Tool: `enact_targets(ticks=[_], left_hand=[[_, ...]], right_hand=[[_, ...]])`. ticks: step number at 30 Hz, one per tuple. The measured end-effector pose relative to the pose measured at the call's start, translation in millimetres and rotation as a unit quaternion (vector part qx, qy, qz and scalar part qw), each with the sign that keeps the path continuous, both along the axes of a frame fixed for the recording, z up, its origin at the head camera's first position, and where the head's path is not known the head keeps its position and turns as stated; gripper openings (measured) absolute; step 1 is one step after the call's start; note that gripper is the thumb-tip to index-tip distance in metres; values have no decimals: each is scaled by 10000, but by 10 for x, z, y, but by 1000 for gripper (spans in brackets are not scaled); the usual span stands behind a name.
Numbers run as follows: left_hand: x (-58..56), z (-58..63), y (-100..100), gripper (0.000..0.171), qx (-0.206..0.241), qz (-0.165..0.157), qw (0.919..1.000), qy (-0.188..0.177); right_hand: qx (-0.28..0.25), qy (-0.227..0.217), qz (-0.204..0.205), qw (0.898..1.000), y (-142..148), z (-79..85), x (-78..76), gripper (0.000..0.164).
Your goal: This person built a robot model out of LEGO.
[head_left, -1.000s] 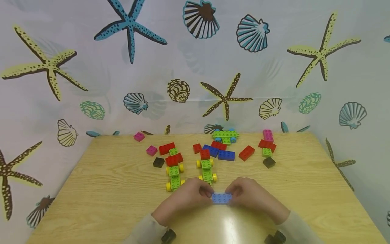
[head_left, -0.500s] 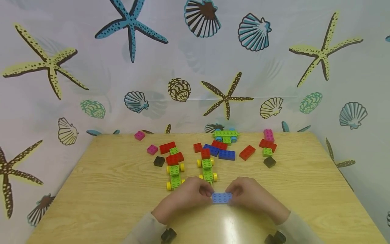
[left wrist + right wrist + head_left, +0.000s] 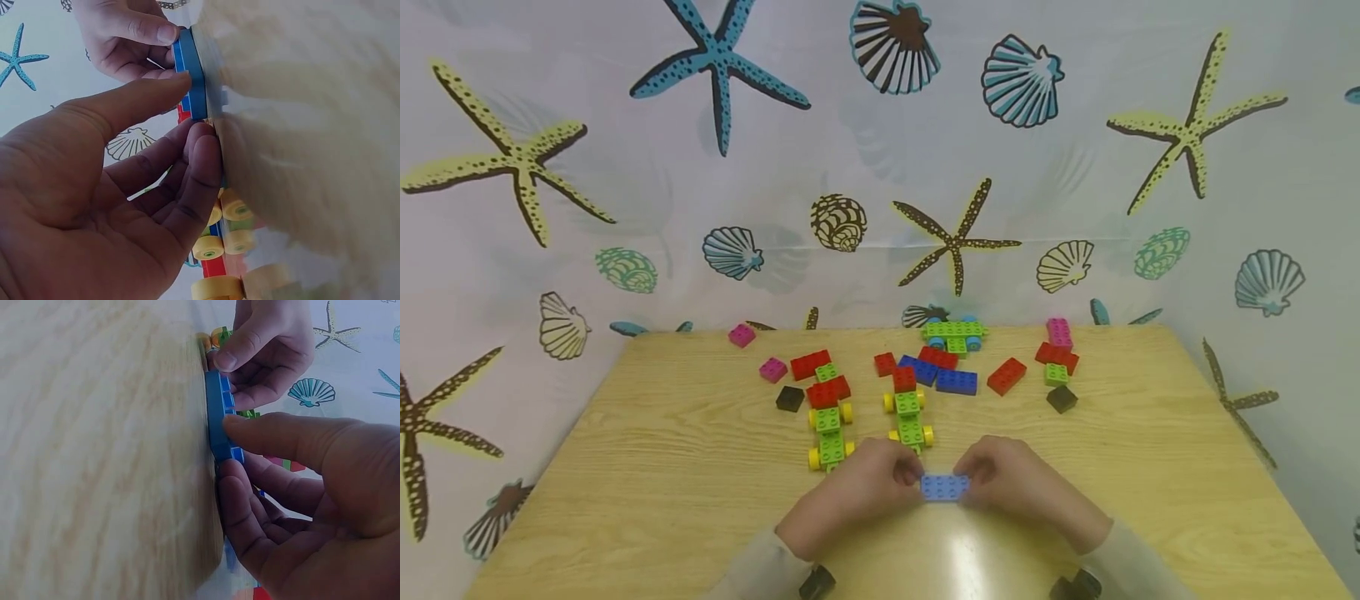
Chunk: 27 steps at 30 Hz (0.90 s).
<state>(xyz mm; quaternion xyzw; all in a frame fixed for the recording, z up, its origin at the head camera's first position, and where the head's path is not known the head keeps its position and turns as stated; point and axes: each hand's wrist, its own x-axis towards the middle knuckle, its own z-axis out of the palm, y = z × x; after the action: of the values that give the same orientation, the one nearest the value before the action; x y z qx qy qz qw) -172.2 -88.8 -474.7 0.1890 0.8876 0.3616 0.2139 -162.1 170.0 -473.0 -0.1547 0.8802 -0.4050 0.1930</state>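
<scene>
1. While a light-blue brick is being pinched at its left end by the left hand, its right end is being pinched by the right hand; neither grip is being loosened.
2. The brick is being held studs up, between the two hands, at the near part of the table; whether it is being rested there or held just clear cannot be told.
3. Across the last second no clear shift is being shown: brick and hands are being kept in place, so the work is seemingly being paused with the piece steadied, and no joining is being made.
4. Just beyond the left hand, a green wheeled base is being partly overlapped by it; farther left, a second green base is being left untouched.
5. Farther back, dark-blue bricks, a black brick and a blue-wheeled base are being left alone, with a patterned cloth being hung behind.
</scene>
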Motion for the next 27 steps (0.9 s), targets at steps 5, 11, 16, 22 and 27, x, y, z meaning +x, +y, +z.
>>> enact_targets(ticks=[5,11,16,22,27], left_hand=[[15,11,-1,20,-57,-59,9999,123],[32,38,27,23,-240,-86,9995,206],[37,34,23,27,-306,-91,9993,188],[52,35,29,27,-317,-33,9994,159],[60,52,28,27,-382,-24,9992,141]], right_hand=[[25,-93,11,10000,3,12,-12,25],[103,-92,-130,9998,86,74,-72,29],[157,124,-179,9996,159,129,-183,26],[266,289,-473,9981,279,194,-356,27],[215,787,-666,9944,503,216,-673,34]])
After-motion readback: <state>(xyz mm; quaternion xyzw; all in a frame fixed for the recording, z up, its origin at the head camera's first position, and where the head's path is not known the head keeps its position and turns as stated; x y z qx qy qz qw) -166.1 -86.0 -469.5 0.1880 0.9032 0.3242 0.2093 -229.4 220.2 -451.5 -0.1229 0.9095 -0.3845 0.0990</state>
